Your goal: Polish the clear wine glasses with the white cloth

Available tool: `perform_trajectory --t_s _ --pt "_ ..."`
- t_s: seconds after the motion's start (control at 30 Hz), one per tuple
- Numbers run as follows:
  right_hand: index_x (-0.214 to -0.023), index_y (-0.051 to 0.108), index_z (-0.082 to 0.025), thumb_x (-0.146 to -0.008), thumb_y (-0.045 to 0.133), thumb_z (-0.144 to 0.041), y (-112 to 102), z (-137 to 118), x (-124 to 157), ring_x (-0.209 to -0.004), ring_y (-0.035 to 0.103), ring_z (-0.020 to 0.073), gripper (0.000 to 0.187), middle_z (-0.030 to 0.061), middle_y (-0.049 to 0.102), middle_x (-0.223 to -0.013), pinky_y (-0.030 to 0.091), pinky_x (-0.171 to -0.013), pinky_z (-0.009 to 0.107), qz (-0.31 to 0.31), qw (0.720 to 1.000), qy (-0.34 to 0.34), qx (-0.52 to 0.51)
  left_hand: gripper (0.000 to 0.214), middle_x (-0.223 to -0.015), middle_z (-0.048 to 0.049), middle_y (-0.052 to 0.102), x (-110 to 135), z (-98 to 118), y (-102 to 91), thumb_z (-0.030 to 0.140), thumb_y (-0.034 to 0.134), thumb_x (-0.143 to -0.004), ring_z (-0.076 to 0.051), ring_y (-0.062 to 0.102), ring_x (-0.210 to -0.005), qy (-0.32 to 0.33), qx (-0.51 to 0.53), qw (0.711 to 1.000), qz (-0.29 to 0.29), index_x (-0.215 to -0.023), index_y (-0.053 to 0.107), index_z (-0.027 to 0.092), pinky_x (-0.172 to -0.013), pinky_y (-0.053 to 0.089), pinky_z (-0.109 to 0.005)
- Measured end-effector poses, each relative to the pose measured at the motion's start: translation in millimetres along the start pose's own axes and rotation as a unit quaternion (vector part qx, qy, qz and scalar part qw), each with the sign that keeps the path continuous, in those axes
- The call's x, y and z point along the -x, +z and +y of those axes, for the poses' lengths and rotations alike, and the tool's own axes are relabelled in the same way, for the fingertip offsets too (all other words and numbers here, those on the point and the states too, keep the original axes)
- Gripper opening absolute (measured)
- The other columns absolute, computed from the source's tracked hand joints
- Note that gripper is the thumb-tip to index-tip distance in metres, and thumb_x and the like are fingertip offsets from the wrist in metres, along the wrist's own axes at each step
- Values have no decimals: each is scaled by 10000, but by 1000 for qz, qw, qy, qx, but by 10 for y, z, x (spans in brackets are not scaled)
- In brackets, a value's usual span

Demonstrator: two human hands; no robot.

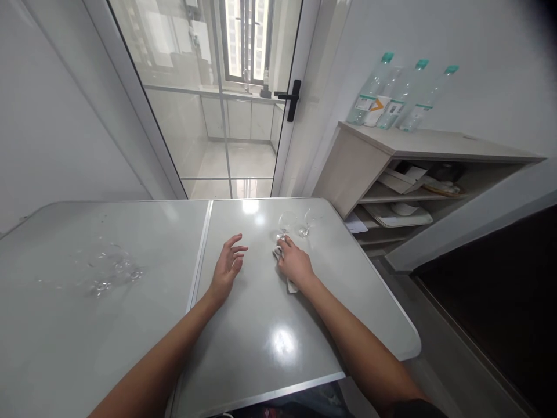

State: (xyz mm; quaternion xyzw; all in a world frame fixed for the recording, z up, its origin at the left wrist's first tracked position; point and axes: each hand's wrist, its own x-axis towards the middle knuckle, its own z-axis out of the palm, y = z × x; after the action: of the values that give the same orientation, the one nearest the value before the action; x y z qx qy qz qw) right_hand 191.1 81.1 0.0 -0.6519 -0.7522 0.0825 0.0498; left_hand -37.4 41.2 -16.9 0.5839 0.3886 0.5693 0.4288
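Note:
My left hand [227, 267] hovers over the middle of the table with its fingers spread and nothing in them. Further right, my right hand [296, 264] is closed on a white cloth [292, 286], which pokes out at the fingertips and below the palm. Its fingertips reach the near end of a clear glass [287, 222]; whether they grip it as well is hard to see. Just to the right is another clear glass [304, 231]. Several more transparent glasses [102, 284] form a cluster on the left half of the table, their outlines faint.
The glossy grey table [243, 360] has a metal seam [200, 255] between its halves. Behind it is a glass door [243, 157] with a black handle [292, 100]. A shelf unit [361, 151] at the right carries several clear plastic bottles [391, 104] with green caps.

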Motion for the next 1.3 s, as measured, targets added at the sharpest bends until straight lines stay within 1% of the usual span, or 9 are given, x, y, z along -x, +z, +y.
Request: perform_trajectory --t_s 0.13,0.27,0.47,0.73,0.9,1.1,1.17,1.2,1.3 --pt "-1461 500 -292 -885 484 -165 3 63 -45 -1079 712 263 591 51 378 -1664 541 -851 379 14 1000 14 -10 508 -1564 -123 437 6 -15 7 497 551 -1008 -272 593 -1201 -2 -5 1000 -15 -1470 479 300 -1011 469 -428" --pt "-1462 502 -289 -889 493 -165 20 110 -80 -1106 702 256 586 61 372 -1665 538 -872 368 14 1000 24 -11 483 -1540 -128 447 7 -29 16 499 539 -1011 -264 603 -1157 11 -16 999 -29 -1445 499 292 -982 469 -419" --pt "-1477 489 -281 -894 486 -174 28 165 -127 -1176 674 272 592 62 356 -1675 540 -905 378 17 999 39 -15 466 -1505 -127 463 3 -46 10 511 541 -1007 -256 604 -1131 13 -14 999 -28 -1416 521 288 -951 476 -402" --pt "-1501 478 -276 -900 488 -163 4 228 -158 -1200 658 268 613 77 351 -1674 525 -943 371 15 999 42 -14 425 -1489 -127 462 6 -46 3 496 525 -1018 -250 606 -1117 8 -25 999 -38 -1387 537 286 -958 479 -409" --pt "-1514 472 -278 -901 490 -174 -11 245 -163 -1226 644 276 623 64 350 -1677 521 -960 377 12 999 43 -16 408 -1481 -127 465 3 -61 -1 488 523 -1019 -250 606 -1109 13 -29 999 -42 -1372 548 284 -945 482 -411" --pt "-1503 489 -261 -893 493 -172 -31 237 -161 -1194 655 281 616 73 348 -1678 527 -932 386 15 999 44 -22 382 -1486 -127 469 6 -56 -6 473 525 -1021 -246 610 -1100 14 -32 998 -45 -1351 561 282 -942 487 -409" --pt "-1468 523 -234 -881 507 -164 -52 187 -114 -1151 668 276 591 99 402 -1642 525 -904 373 40 998 43 -28 362 -1496 -123 470 5 -47 -5 465 525 -1023 -241 610 -1099 11 -38 998 -45 -1330 576 279 -946 484 -404" --pt "-1431 552 -228 -886 508 -166 -67 148 -77 -1125 672 269 550 108 464 -1593 520 -890 362 62 997 36 -36 351 -1487 -121 486 3 -44 -4 462 532 -1021 -240 610 -1096 9 -42 998 -46 -1311 591 273 -944 484 -401" --pt "-1249 640 -244 -924 490 -197 -118 -2 62 -1050 667 245 362 88 656 -1314 499 -849 325 145 985 0 -94 322 -1394 -118 577 -7 -41 3 457 577 -1000 -243 615 -1077 2 -57 996 -64 -1238 645 251 -925 494 -390"
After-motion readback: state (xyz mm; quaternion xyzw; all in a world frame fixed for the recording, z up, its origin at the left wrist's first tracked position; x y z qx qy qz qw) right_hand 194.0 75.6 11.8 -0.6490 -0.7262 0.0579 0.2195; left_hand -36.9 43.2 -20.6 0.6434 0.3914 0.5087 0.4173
